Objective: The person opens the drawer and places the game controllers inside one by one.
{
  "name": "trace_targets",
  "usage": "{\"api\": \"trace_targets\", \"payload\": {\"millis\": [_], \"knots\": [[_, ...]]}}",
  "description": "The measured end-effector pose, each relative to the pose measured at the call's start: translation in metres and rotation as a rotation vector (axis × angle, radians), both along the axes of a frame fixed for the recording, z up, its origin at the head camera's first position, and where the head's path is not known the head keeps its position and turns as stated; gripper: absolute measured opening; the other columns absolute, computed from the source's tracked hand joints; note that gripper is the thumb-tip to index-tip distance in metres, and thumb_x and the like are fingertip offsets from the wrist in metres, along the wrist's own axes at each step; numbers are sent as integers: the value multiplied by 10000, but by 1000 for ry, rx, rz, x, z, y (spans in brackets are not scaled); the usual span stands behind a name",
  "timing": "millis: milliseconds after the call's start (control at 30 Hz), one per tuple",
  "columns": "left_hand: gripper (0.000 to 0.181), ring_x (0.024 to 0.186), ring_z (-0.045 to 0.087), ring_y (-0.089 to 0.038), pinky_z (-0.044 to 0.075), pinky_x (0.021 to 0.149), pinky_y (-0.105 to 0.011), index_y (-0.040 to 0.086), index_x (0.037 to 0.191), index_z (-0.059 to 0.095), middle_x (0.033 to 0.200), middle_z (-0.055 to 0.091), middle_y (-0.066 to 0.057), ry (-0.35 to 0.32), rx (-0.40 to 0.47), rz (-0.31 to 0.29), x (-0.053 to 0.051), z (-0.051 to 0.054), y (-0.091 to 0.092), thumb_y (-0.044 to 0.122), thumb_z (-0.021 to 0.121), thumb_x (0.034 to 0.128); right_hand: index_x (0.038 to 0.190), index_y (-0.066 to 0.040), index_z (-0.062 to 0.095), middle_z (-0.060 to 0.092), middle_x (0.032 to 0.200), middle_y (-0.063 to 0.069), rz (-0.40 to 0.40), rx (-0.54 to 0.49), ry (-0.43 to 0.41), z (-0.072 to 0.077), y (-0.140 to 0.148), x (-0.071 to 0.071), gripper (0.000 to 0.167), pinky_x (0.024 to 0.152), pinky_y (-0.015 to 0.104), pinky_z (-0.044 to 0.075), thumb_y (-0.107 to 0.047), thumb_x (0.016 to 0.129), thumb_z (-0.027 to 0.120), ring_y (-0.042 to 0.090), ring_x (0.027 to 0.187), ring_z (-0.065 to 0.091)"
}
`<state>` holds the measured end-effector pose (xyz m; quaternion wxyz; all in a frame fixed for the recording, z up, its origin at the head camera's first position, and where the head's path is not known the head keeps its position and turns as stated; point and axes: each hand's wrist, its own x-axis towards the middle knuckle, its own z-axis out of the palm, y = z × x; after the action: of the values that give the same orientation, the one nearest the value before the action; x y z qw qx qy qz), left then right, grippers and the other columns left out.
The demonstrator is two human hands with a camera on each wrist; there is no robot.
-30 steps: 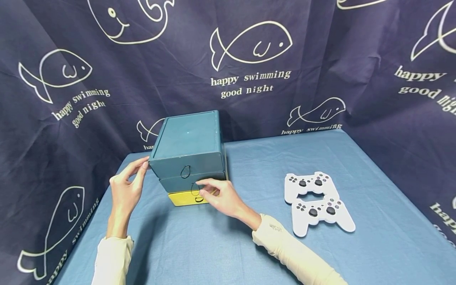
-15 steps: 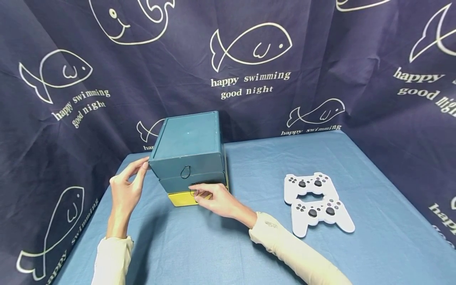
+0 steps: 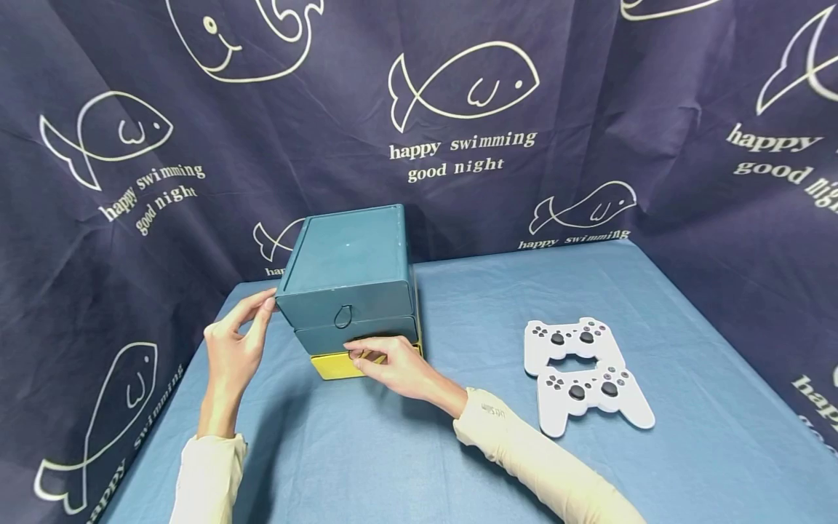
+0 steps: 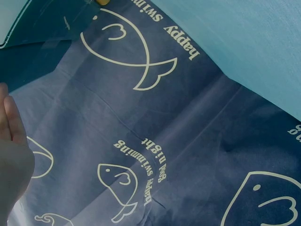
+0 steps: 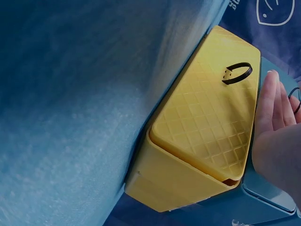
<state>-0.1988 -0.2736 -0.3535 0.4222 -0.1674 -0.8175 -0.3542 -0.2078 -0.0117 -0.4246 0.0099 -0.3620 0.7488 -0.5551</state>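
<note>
1. The wall cloth is dark blue, with white fish on it. It hangs behind everything.
2. The worktop has a light blue cover.
3. The box of drawers stands on the worktop, near the back and left of the middle. It looks light, so a hard tug could make it slide or tip.
4. The yellow drawer is at the bottom. The blue middle drawer sits just above it.
5. The back game pad and the front game pad are white and touch each other, well to the right of the box.
6. The left hand has its fingers nearly straight, touching the box's left side by the front. It grips nothing. A steady, soft press here should stop wobbles.
7. The right hand has thumb and finger almost together, pinching the middle loop. I can't tell how tight. A snug pinch, with the hand straight in front, should work best.
8. The black strap is on the yellow drawer, so the fingers should stay off it.
</note>
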Motion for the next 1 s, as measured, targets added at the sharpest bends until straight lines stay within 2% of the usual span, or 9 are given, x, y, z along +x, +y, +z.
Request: {"api": "trace_targets", "payload": {"millis": [233, 467, 700, 833, 1000], "knots": [[188, 912, 616, 182, 439, 803, -86, 8, 1151, 775, 914, 768, -172, 11, 11, 1, -1, -1, 0, 20, 699, 980, 1269, -31, 736, 748, 1192, 94, -2, -41, -17, 0, -1, 1, 290, 811, 255, 560, -89, 997, 654, 168, 969, 719], [189, 911, 615, 182, 439, 800, -88, 10, 1152, 776, 912, 768, -170, 11, 11, -1, -1, -1, 0, 15, 697, 980, 1254, -64, 753, 755, 1181, 58, -9, -56, -37, -2, -1, 4, 271, 805, 258, 562, -106, 1004, 658, 94, 961, 710], [193, 906, 618, 179, 443, 805, -89, 14, 1153, 778, 914, 769, -170, 15, 14, -2, -1, -1, 1, 9, 699, 977, 1266, -37, 740, 743, 1184, 146, 21, -92, -67, -2, 0, 11, 279, 816, 280, 568, -82, 1002, 661, 241, 984, 733], [198, 899, 620, 177, 444, 804, -90, 16, 1152, 779, 912, 769, -166, 16, 18, -1, -1, 0, 2, -3, 703, 970, 1266, -30, 737, 741, 1176, 165, 26, -95, -62, -3, 0, 15, 278, 852, 295, 564, -74, 1004, 656, 158, 990, 725], [204, 894, 623, 173, 447, 807, -92, 23, 1150, 782, 911, 772, -154, 21, 24, -2, 0, 0, 3, -11, 707, 964, 1267, -15, 730, 752, 1156, 121, 38, -97, -40, -4, 1, 19, 277, 881, 316, 559, -71, 1009, 645, 83, 993, 703]]}}
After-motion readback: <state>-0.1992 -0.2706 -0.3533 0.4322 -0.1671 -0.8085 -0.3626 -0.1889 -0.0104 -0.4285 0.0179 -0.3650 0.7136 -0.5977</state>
